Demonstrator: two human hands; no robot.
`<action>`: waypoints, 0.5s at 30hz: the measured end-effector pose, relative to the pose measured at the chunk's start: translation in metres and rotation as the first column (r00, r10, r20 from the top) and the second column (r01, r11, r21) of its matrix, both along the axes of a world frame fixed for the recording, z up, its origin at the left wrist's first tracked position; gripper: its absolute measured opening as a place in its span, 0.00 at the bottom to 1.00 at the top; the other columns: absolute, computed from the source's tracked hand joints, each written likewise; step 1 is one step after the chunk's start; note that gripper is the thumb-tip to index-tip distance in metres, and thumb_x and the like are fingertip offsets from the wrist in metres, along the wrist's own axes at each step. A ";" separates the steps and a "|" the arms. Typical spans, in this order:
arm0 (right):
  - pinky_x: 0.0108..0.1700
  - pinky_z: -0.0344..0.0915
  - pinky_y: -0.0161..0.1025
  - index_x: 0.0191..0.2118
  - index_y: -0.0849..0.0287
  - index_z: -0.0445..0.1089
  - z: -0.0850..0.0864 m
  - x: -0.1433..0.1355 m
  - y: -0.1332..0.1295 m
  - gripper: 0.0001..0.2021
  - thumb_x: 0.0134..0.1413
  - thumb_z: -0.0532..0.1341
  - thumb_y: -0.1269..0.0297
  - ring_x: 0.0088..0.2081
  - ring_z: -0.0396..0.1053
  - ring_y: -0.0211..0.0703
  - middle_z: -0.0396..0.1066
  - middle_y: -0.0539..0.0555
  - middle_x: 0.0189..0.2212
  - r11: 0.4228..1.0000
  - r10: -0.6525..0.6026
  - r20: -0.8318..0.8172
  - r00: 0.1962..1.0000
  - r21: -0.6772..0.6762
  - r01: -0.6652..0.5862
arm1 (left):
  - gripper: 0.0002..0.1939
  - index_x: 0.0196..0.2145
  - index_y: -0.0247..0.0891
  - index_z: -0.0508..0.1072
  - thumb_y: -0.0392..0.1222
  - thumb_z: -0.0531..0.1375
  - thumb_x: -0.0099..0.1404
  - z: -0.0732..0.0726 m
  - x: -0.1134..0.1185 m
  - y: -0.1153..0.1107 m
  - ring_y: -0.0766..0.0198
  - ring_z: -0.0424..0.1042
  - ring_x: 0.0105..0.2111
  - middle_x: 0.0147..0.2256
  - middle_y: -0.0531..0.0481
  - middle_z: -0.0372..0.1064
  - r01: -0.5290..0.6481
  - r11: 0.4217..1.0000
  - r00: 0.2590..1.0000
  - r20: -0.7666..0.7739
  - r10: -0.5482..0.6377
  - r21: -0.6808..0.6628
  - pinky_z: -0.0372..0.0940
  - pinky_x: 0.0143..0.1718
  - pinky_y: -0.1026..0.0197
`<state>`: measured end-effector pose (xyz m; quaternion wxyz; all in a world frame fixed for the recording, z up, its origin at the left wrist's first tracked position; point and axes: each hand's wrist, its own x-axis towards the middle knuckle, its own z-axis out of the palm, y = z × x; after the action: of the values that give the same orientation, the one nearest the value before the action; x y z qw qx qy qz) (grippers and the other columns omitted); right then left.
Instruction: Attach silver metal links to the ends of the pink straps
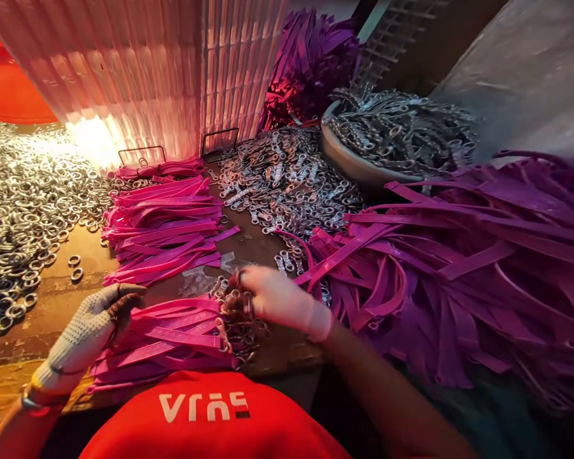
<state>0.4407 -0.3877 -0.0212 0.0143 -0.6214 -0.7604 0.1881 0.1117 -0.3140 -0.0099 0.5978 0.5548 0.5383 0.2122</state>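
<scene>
My left hand [93,325], in a white dotted glove with bare fingertips, is at the left ends of a near pile of pink straps [172,328]. Its fingers are curled together, and what they hold is hidden. My right hand [277,299], also gloved, is over the right ends of the same pile, where small metal clasps [224,335] are attached. Its fingers are pinched and slightly blurred, so I cannot make out what is in them. Just beyond lies a second stack of pink straps [162,223].
Loose metal rings [23,204] cover the table's left side. A heap of metal clasps [287,178] lies at the back, beside a bowl [339,150] piled with metal pieces [402,127]. Purple straps [440,274] fill the right. A ribbed translucent panel [138,70] stands behind.
</scene>
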 end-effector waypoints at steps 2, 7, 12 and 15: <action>0.43 0.64 0.38 0.46 0.59 0.75 -0.005 0.030 0.031 0.15 0.64 0.58 0.54 0.45 0.74 0.49 0.77 0.60 0.42 0.958 -0.283 0.064 0.957 0.072 0.278 | 0.19 0.40 0.36 0.75 0.54 0.66 0.59 -0.010 0.023 -0.006 0.74 0.53 0.13 0.21 0.53 0.67 -0.076 0.954 0.968 0.207 0.140 -0.291 0.49 0.12 0.71; 0.47 0.66 0.46 0.48 0.67 0.74 -0.030 0.064 0.126 0.13 0.63 0.57 0.68 0.49 0.73 0.59 0.74 0.70 0.46 0.758 -0.650 0.244 0.720 0.142 0.636 | 0.20 0.42 0.30 0.75 0.52 0.63 0.64 -0.025 0.083 -0.008 0.69 0.64 0.15 0.30 0.43 0.75 0.164 0.713 0.849 0.466 0.250 -0.682 0.55 0.11 0.70; 0.47 0.67 0.46 0.50 0.69 0.72 -0.050 0.059 0.157 0.14 0.60 0.56 0.76 0.49 0.73 0.58 0.73 0.72 0.48 0.679 -0.728 0.221 0.649 0.099 0.727 | 0.18 0.46 0.28 0.75 0.43 0.59 0.64 -0.026 0.093 -0.014 0.66 0.69 0.18 0.32 0.40 0.75 0.252 0.657 0.809 0.527 0.260 -0.711 0.62 0.16 0.68; 0.46 0.68 0.44 0.51 0.69 0.72 -0.052 0.057 0.152 0.15 0.59 0.58 0.73 0.49 0.73 0.58 0.74 0.72 0.46 0.661 -0.740 0.203 0.641 0.041 0.749 | 0.16 0.45 0.30 0.74 0.39 0.60 0.61 -0.024 0.088 -0.022 0.70 0.65 0.16 0.27 0.46 0.72 0.203 0.726 0.841 0.497 0.214 -0.657 0.56 0.14 0.71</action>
<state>0.4977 -0.2354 -0.0732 -0.0015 -0.8948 -0.4302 0.1193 0.1999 -0.3362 -0.0340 0.8857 0.2083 0.3881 0.1469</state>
